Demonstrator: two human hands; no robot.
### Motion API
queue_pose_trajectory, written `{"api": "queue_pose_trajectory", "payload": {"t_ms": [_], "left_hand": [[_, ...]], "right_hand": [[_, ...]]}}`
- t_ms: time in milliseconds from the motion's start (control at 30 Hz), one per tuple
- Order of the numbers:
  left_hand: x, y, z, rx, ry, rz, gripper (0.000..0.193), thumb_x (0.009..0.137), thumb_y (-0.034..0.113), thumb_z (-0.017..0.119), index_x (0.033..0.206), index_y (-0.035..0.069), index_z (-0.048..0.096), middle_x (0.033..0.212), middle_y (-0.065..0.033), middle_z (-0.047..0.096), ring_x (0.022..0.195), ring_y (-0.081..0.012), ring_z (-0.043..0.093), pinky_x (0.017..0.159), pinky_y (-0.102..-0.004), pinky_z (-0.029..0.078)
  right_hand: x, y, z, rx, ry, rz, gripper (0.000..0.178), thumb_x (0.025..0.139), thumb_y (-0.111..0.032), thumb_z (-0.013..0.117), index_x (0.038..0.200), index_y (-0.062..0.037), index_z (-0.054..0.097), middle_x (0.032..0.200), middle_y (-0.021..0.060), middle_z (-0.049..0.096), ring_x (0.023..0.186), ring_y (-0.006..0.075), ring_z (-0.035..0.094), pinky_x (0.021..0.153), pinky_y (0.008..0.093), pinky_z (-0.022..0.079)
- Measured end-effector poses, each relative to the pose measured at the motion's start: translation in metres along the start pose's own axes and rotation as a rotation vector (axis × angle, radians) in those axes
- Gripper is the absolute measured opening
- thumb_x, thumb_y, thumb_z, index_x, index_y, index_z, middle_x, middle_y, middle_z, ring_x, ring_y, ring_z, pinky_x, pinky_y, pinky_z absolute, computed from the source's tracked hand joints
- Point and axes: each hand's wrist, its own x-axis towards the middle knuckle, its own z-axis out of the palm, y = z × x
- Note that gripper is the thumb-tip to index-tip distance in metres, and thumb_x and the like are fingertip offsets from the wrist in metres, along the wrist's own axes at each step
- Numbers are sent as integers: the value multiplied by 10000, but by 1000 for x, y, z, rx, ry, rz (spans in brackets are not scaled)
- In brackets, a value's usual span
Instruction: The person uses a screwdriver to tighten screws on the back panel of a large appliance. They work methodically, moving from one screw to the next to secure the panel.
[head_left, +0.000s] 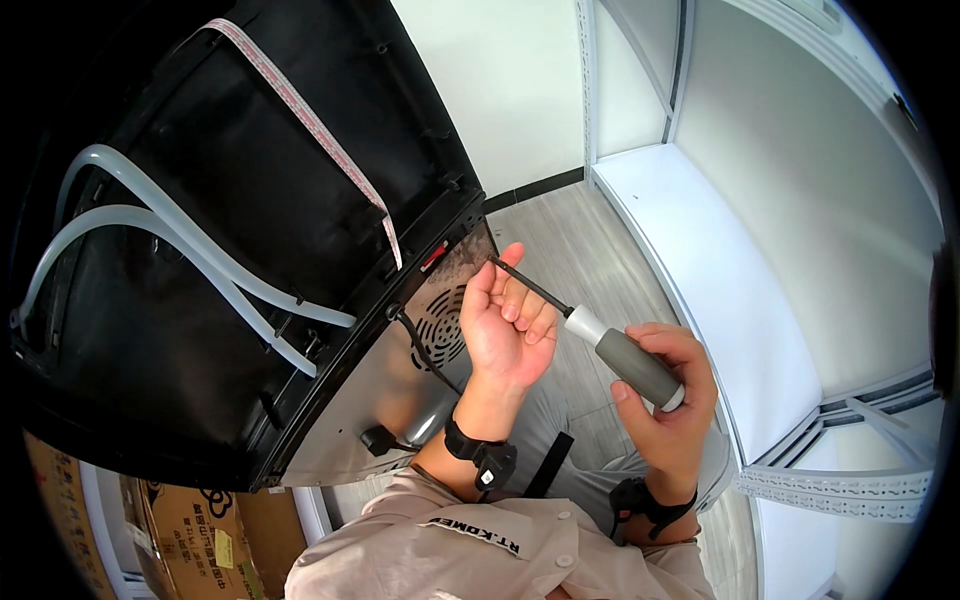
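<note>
My right hand [675, 390] grips a screwdriver by its thick grey handle [637, 362], which has a pale collar and a dark shaft. The shaft slants up and left to my left hand [512, 335]. That hand is turned palm up, its fingers curled, and its thumb and index finger close around the screwdriver's tip. Whether a small screw sits there is too small to tell. Just left of my left hand is the metal back panel [375, 410] of a black-bodied appliance, with round vent slots [440, 325]. A small red part [434, 257] shows at the panel's upper edge.
Two pale hoses [190, 235] and a red-and-white flat ribbon cable [300, 110] lie across the black open housing [240, 170]. A black cable [425, 345] hangs by the panel. White shelving [720, 260] stands at right, cardboard boxes [205, 535] at lower left.
</note>
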Motion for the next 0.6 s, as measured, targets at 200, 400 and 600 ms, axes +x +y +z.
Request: {"api": "queue_pose_trajectory", "payload": {"t_ms": [200,400,600], "left_hand": [[0,0,-2,-14,-22,-23,371,1017,300,403,1100,70,682,530,66,324,470,-76,282,405,-229,257],[0,0,-4,-28,-15,-36,360,1014,303,418,1095,75,685,525,63,329,470,-76,286,406,-230,261],[-1,1,-1,-27,-7,-50,343,1008,296,436,1086,73,684,523,61,327,469,-76,288,404,-227,262]], "right_hand": [[2,-5,-1,8,19,98,333,793,-62,701,1099,-6,580,1041,128,626,903,176,614,785,280,487],[-2,-12,-4,46,38,362,313,809,-92,705,1083,-6,581,902,88,652,784,138,611,714,263,480],[-1,-7,0,-50,45,159,319,766,-45,715,1055,-8,584,914,76,655,815,135,625,755,271,496]]}}
